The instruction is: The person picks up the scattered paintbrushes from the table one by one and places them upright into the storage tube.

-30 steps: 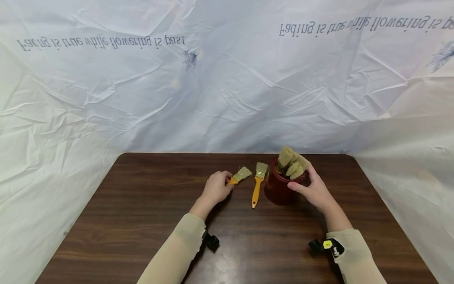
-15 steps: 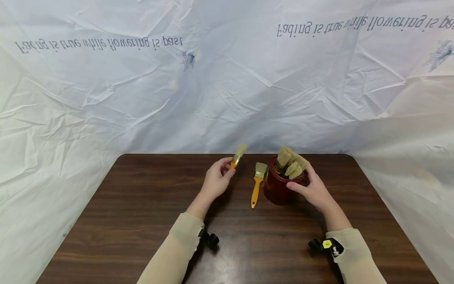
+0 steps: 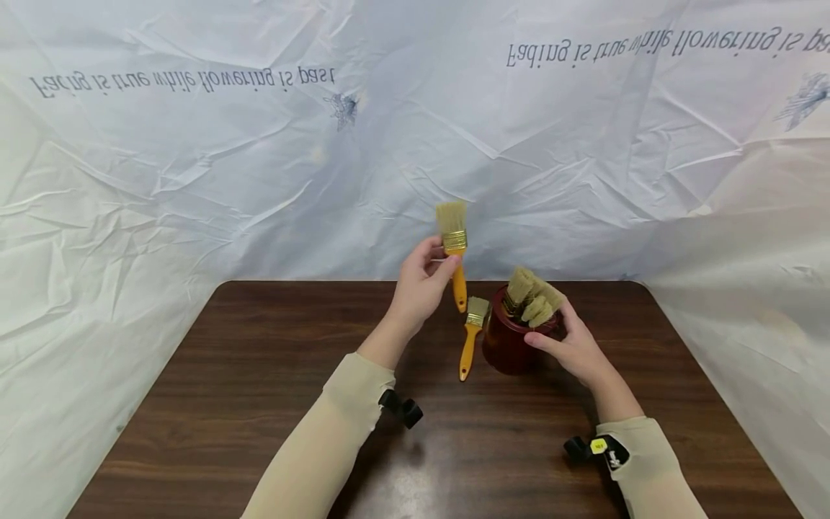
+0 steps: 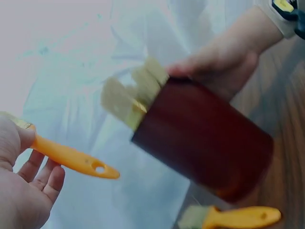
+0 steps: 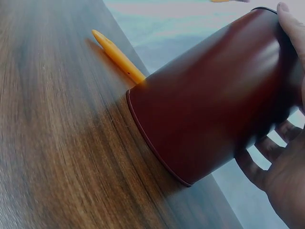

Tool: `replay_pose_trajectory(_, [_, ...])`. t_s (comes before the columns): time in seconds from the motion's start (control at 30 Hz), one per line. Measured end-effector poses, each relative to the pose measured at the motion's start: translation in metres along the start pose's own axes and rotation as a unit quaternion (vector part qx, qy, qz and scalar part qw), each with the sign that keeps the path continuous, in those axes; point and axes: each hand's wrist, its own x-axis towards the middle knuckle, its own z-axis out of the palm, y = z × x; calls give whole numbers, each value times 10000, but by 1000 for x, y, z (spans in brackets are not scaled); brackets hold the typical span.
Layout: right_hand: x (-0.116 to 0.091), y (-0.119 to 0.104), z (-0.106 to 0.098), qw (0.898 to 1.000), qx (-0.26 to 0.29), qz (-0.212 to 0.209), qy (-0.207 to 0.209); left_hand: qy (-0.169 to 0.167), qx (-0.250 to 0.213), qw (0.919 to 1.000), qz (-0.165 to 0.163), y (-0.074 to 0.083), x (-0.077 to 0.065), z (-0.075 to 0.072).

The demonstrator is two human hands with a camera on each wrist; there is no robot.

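My left hand (image 3: 420,288) pinches a paintbrush (image 3: 454,241) between thumb and fingers, above the table's far edge, with its pale bristles up and its orange handle down. To its right a dark red cylindrical container (image 3: 509,346) stands on the table, several paintbrushes (image 3: 532,295) sticking out of it bristles up. My right hand (image 3: 573,342) holds that container at its right side, thumb near the rim and fingers curved around the wall. Another paintbrush (image 3: 472,335) with an orange handle lies just left of the container. In the right wrist view its handle (image 5: 116,55) shows partly behind the container.
The brown wood-grain table (image 3: 272,404) ends at a far edge in front of hanging white sheeting (image 3: 389,144) printed with mirrored lettering. Each wrist wears a black strapped device.
My left hand has lifted the paintbrush from the table, moved it up and to the right, and the brush now stands nearly upright. The right hand and container have stayed in place.
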Motion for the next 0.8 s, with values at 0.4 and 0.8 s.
replay_pose_trajectory(0.4, [1, 0, -1, 10000, 30, -64, -17, -826, 476, 9951, 277, 22, 13, 38])
replay_pose_trajectory(0.8, [1, 0, -1, 9999, 58, -109, -44, -1578, 1862, 9697, 105, -2, 6, 53])
